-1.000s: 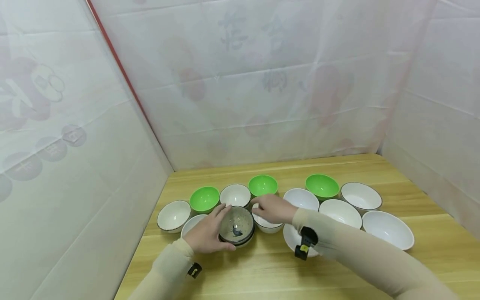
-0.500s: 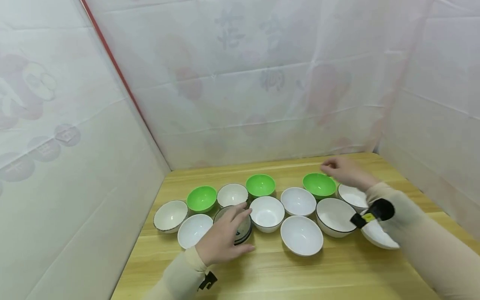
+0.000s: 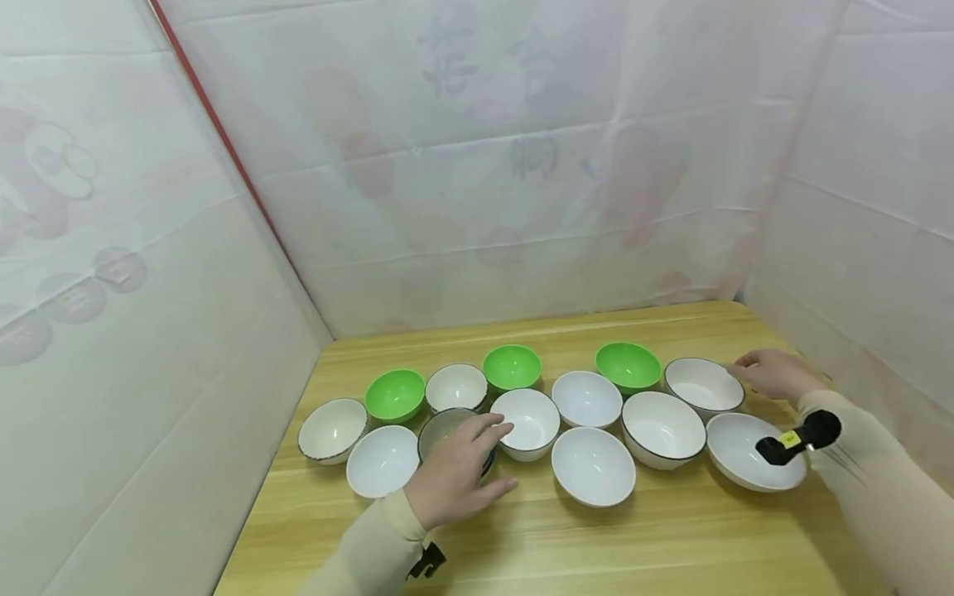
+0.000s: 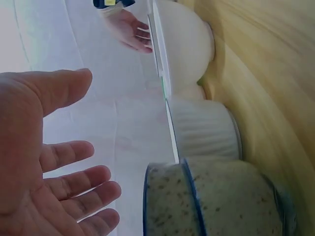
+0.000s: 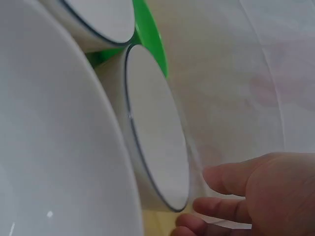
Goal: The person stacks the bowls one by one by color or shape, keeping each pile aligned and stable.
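Observation:
My left hand (image 3: 462, 476) hovers over the stacked grey speckled bowls (image 3: 440, 430), hiding part of them. In the left wrist view its fingers are spread beside the blue-rimmed speckled bowls (image 4: 216, 201), holding nothing. On the far right, my right hand (image 3: 778, 375) reaches to the rim of a white bowl with a dark rim (image 3: 704, 385). The right wrist view has the thumb and fingers (image 5: 229, 177) just off that bowl's rim, with nothing between them. A wide white bowl (image 3: 753, 455) sits below the right wrist.
Several more bowls crowd the wooden table (image 3: 522, 546): green bowls (image 3: 512, 367) at the back, a white bowl (image 3: 594, 466) at front centre, a dark-rimmed white bowl (image 3: 663, 426) and a cream bowl (image 3: 333, 429) at far left. White cloth walls (image 3: 484, 207) enclose the table.
My right hand has gone from the white bowl at centre over to the far-right bowls. My left hand has come off the grey bowls' side and shifted slightly right over them.

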### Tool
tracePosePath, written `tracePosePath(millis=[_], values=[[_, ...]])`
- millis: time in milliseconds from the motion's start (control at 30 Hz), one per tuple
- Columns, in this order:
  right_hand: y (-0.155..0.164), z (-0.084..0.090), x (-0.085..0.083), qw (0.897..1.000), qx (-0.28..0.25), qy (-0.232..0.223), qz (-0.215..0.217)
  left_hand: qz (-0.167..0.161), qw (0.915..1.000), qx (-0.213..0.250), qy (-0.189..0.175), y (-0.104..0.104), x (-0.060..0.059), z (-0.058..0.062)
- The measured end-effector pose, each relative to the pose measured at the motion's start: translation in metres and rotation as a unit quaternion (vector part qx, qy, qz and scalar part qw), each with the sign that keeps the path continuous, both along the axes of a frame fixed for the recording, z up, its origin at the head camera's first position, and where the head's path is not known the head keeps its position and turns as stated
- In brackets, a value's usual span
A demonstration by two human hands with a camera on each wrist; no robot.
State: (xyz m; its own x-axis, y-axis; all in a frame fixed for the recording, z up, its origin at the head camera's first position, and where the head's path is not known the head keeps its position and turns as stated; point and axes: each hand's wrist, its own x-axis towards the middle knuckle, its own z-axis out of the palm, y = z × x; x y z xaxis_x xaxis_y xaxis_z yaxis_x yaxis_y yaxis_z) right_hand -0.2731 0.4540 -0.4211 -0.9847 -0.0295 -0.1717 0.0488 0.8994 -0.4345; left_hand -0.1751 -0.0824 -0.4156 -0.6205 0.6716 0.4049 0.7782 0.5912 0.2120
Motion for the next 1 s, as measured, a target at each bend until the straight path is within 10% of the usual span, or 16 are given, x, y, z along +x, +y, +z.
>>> tracePosePath(millis=[533,1000], values=[[-0.001,-0.027,-0.007,0.996,-0.077,-0.024,-0.022,-0.048,0.9977,0.0,0.047,0.066,0.01,-0.003],[-0.004,-0.032,-0.01,0.991,-0.111,-0.046,-0.061,0.003,0.9956,-0.004,0.094,0.137,0.004,-0.015]])
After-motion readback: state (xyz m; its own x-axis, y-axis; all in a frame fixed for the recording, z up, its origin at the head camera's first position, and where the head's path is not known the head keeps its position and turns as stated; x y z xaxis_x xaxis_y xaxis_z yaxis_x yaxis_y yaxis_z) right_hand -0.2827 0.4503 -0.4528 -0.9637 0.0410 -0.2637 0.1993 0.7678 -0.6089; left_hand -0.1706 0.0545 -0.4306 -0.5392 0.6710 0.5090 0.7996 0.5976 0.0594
